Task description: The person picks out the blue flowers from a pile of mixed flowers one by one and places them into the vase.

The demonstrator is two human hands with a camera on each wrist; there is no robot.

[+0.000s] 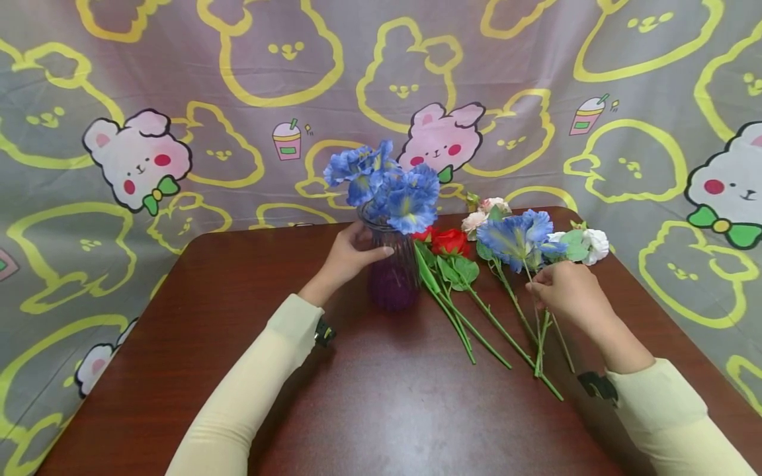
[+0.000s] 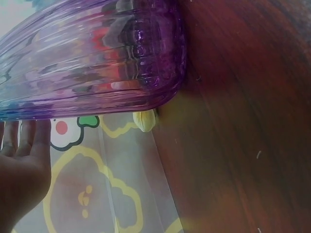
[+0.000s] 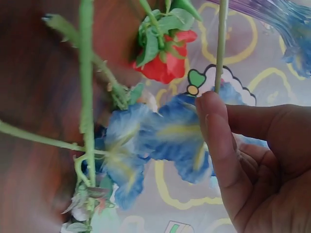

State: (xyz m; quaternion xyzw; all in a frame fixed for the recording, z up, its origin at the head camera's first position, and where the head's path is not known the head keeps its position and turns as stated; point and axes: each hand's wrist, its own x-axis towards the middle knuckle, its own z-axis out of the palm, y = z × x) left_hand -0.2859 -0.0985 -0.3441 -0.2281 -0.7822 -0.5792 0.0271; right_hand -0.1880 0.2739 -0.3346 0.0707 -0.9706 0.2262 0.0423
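Note:
A ribbed purple glass vase (image 1: 393,284) stands on the table with blue flowers (image 1: 411,201) in its mouth. My left hand (image 1: 352,254) holds the vase near the rim, thumb across the front and fingers behind. Up close in the left wrist view, the vase (image 2: 121,58) covers part of those fingers. Over on the right, my right hand (image 1: 571,294) pinches the thin stem (image 3: 221,43) of a blue flower (image 1: 516,239). Its bloom overlaps other flowers lying behind it. Red roses (image 1: 450,242) lie between the vase and that hand.
Pale pink flowers (image 1: 474,223) and white flowers (image 1: 595,246) lie at the table's back right, their green stems pointing toward the front. Behind the brown table (image 1: 417,410) hangs a cartoon-patterned cloth (image 1: 333,59). A pale yellow bud (image 2: 144,120) shows beyond the vase.

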